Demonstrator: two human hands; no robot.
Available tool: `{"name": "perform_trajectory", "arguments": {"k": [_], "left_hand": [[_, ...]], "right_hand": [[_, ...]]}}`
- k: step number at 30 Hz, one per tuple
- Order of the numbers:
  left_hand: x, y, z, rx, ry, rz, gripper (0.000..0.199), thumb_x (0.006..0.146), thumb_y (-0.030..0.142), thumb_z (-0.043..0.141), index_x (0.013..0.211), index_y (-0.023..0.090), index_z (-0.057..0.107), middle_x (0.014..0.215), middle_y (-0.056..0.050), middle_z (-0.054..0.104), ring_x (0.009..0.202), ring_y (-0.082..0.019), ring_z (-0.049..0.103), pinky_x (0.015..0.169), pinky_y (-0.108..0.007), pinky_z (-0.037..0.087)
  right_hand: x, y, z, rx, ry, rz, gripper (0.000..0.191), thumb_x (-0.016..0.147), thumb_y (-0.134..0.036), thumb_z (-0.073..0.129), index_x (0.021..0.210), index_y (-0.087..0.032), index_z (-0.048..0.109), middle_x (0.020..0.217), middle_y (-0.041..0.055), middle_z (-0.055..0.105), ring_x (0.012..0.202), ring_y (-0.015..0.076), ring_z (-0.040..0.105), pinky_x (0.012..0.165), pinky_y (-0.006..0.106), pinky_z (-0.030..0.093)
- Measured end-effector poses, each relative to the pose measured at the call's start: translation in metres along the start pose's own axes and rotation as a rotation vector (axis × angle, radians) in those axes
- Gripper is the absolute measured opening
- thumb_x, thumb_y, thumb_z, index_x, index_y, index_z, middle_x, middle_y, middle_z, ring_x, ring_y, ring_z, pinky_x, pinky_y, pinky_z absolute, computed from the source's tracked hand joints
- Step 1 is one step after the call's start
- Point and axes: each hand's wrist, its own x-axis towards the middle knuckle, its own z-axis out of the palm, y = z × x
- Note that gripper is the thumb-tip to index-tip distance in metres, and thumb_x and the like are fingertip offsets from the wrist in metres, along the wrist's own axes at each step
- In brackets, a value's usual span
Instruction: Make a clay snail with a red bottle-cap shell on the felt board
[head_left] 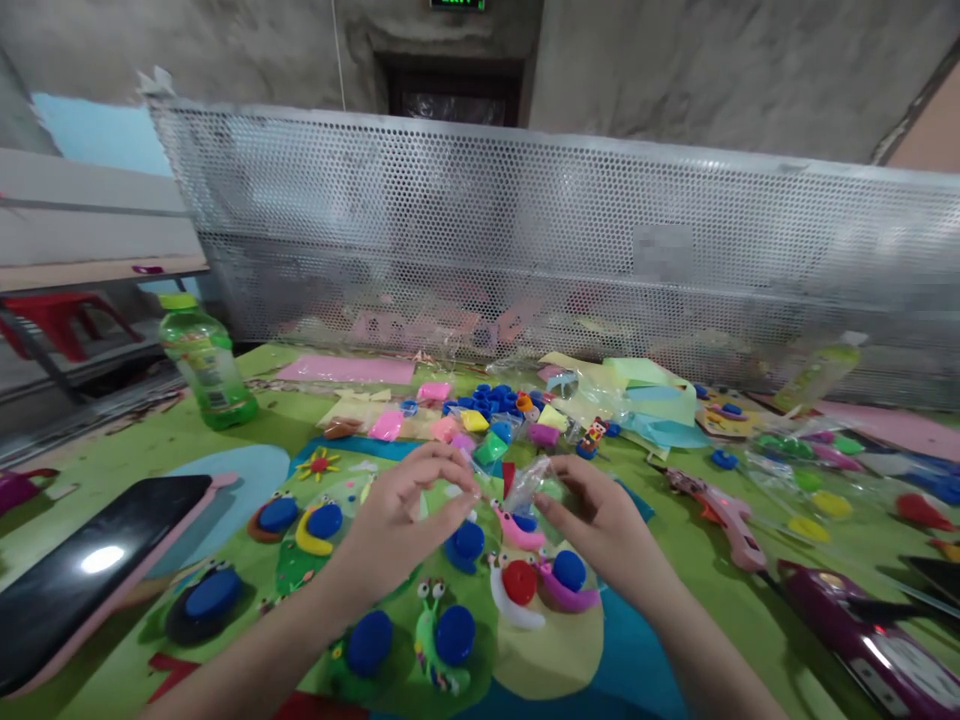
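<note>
My right hand point(592, 505) pinches a crumpled clear plastic bag point(529, 482) between thumb and fingers. Close to it on the left, my left hand point(409, 515) has its thumb and fingertips pressed together; what they hold is too small to make out. Both hands hover over a craft board with clay snails with bottle-cap shells. Under the right hand are a pink snail point(523, 535), a white snail with a red cap point(518, 583) and a purple snail point(568, 575). A green snail point(454, 635) and a yellow snail point(322, 525) lie nearer my left arm.
Behind the board are blue bottle caps point(499, 400) and wrapped clay packs point(388, 426). A phone point(97, 570) and green bottle point(206, 365) stand left. To the right lie a pink glue gun point(731, 525) and a purple device point(862, 640). A perforated metal panel point(480, 220) closes the back.
</note>
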Motion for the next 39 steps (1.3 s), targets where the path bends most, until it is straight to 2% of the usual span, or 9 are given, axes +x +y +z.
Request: {"name": "perform_trajectory", "arguments": {"k": [3, 5, 10, 12, 14, 18, 26, 32, 39], "left_hand": [[0.000, -0.003, 0.002, -0.149, -0.080, -0.140, 0.017, 0.079, 0.027, 0.054, 0.093, 0.025, 0.063, 0.090, -0.003, 0.061, 0.085, -0.016, 0.056, 0.075, -0.029, 0.044], [-0.001, -0.004, 0.004, -0.253, -0.113, -0.192, 0.024, 0.081, 0.025, 0.052, 0.103, 0.026, 0.060, 0.083, -0.001, 0.064, 0.079, -0.014, 0.058, 0.070, -0.027, 0.046], [-0.002, -0.003, 0.007, -0.423, -0.077, -0.264, 0.012, 0.072, 0.022, 0.061, 0.082, 0.021, 0.068, 0.069, -0.002, 0.066, 0.064, -0.013, 0.059, 0.061, -0.025, 0.048], [-0.002, -0.002, 0.008, -0.418, -0.083, -0.276, 0.008, 0.069, 0.022, 0.064, 0.074, 0.021, 0.070, 0.067, -0.002, 0.067, 0.062, -0.014, 0.059, 0.060, -0.026, 0.049], [-0.003, -0.001, 0.008, -0.428, -0.098, -0.279, 0.007, 0.067, 0.022, 0.064, 0.070, 0.022, 0.070, 0.065, -0.002, 0.067, 0.059, -0.014, 0.059, 0.058, -0.027, 0.050], [-0.003, -0.002, 0.009, -0.443, -0.095, -0.292, 0.006, 0.066, 0.023, 0.066, 0.069, 0.023, 0.071, 0.064, -0.002, 0.067, 0.058, -0.014, 0.059, 0.057, -0.027, 0.050], [0.000, -0.007, 0.008, -0.477, -0.068, -0.326, 0.010, 0.071, 0.032, 0.067, 0.073, 0.023, 0.070, 0.063, 0.000, 0.066, 0.058, -0.011, 0.058, 0.057, -0.022, 0.046], [0.000, -0.007, 0.008, -0.533, -0.081, -0.316, 0.018, 0.071, 0.038, 0.068, 0.065, 0.021, 0.065, 0.062, 0.002, 0.061, 0.059, -0.009, 0.055, 0.058, -0.019, 0.044], [0.003, -0.007, 0.008, -0.506, -0.075, -0.372, 0.018, 0.063, 0.032, 0.075, 0.065, 0.018, 0.064, 0.063, 0.001, 0.059, 0.059, -0.010, 0.054, 0.058, -0.020, 0.044]], "right_hand": [[0.000, 0.000, 0.000, 0.059, -0.042, 0.060, 0.015, 0.081, -0.032, 0.049, 0.087, -0.019, 0.051, 0.077, 0.0015, 0.058, 0.062, 0.0127, 0.052, 0.054, 0.024, 0.041], [0.001, 0.000, 0.000, 0.088, -0.050, 0.088, 0.014, 0.080, -0.032, 0.049, 0.086, -0.019, 0.047, 0.073, -0.0001, 0.056, 0.059, 0.0116, 0.049, 0.051, 0.023, 0.038], [0.002, 0.001, -0.001, 0.180, -0.101, 0.143, 0.018, 0.081, -0.033, 0.050, 0.092, -0.020, 0.044, 0.072, -0.0023, 0.057, 0.054, 0.0095, 0.046, 0.049, 0.021, 0.035], [0.003, 0.002, -0.003, 0.235, -0.126, 0.131, 0.023, 0.081, -0.032, 0.052, 0.100, -0.020, 0.048, 0.084, -0.0001, 0.061, 0.065, 0.0115, 0.054, 0.058, 0.023, 0.042], [0.004, 0.003, -0.004, 0.253, -0.141, 0.110, 0.022, 0.080, -0.032, 0.054, 0.098, -0.020, 0.055, 0.091, 0.0017, 0.063, 0.080, 0.0145, 0.058, 0.070, 0.026, 0.045], [0.007, 0.007, -0.004, 0.239, -0.165, 0.072, 0.022, 0.081, -0.036, 0.053, 0.079, -0.018, 0.066, 0.082, 0.0033, 0.067, 0.080, 0.0167, 0.061, 0.073, 0.028, 0.046], [0.007, 0.012, -0.003, 0.263, -0.031, 0.064, 0.017, 0.078, -0.033, 0.059, 0.073, -0.019, 0.068, 0.077, 0.0028, 0.069, 0.074, 0.0161, 0.062, 0.067, 0.027, 0.047], [0.011, 0.015, -0.002, 0.366, -0.011, 0.165, 0.016, 0.074, -0.034, 0.062, 0.071, -0.019, 0.068, 0.078, 0.0024, 0.069, 0.077, 0.0165, 0.063, 0.068, 0.027, 0.049], [0.013, 0.017, -0.001, 0.402, 0.034, 0.259, 0.016, 0.064, -0.032, 0.069, 0.069, -0.017, 0.068, 0.079, 0.0055, 0.069, 0.078, 0.0200, 0.063, 0.072, 0.031, 0.048]]}}
